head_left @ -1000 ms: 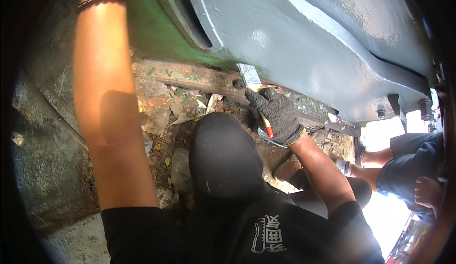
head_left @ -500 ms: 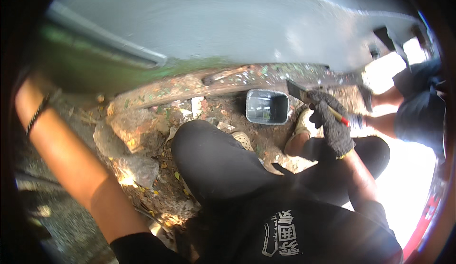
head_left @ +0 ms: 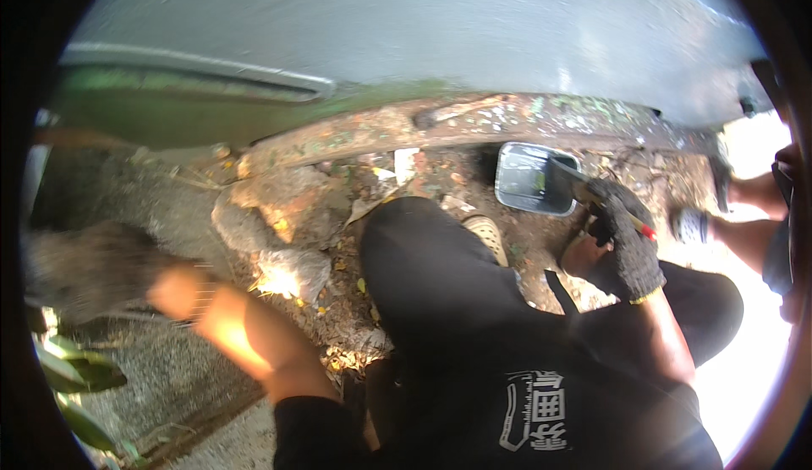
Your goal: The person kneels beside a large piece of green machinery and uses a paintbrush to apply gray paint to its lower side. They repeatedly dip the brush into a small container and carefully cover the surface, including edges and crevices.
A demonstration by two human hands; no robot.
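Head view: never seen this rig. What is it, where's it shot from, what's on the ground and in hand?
It's a fisheye camera worn on a person's head, looking down, so straight edges bend; no robot. The gloved right hand holds a paintbrush, its bristle end over an open grey tub on the littered ground. The left hand is blurred; I can't tell whether it holds anything. A large grey surface spans the top; another person's legs show at right.

Brush handle (head_left: 645,231) red-tipped; tub (head_left: 507,189) grey; clog (head_left: 486,237) cream; trousers (head_left: 427,263) black.
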